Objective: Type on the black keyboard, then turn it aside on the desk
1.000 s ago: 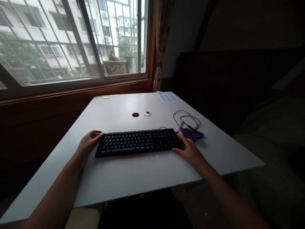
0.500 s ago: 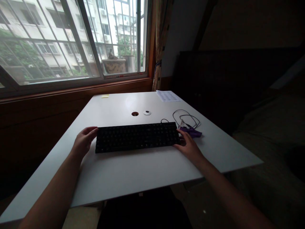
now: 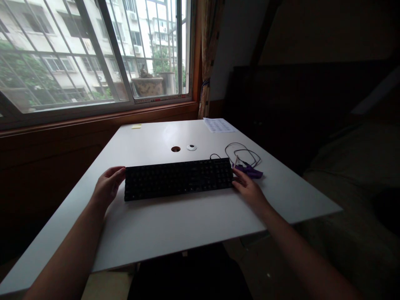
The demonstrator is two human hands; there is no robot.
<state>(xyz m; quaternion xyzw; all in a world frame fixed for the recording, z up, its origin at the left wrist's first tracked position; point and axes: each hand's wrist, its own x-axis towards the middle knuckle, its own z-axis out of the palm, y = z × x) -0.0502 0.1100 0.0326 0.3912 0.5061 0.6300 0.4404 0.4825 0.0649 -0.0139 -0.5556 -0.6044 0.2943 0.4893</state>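
A black keyboard [image 3: 178, 178] is tipped up on its near long edge on the white table [image 3: 175, 225], so its keys face away and its dark underside faces me. My left hand [image 3: 108, 187] grips the keyboard's left end, fingers curled around it. At the right end, my right hand [image 3: 249, 189] holds the keyboard the same way. The keyboard's thin black cable [image 3: 242, 153] loops on the table just behind my right hand.
A purple cloth-like item [image 3: 250, 171] lies right of the keyboard beside the cable. Behind the keyboard are a round cable hole [image 3: 175, 149] and its white cap [image 3: 191, 147]. A printed sheet [image 3: 218, 124] and a yellow note [image 3: 136, 126] lie near the window edge.
The keyboard lay flat with its keys up a second ago; both hands have tilted it up onto its front edge, and it now stands slightly steeper.
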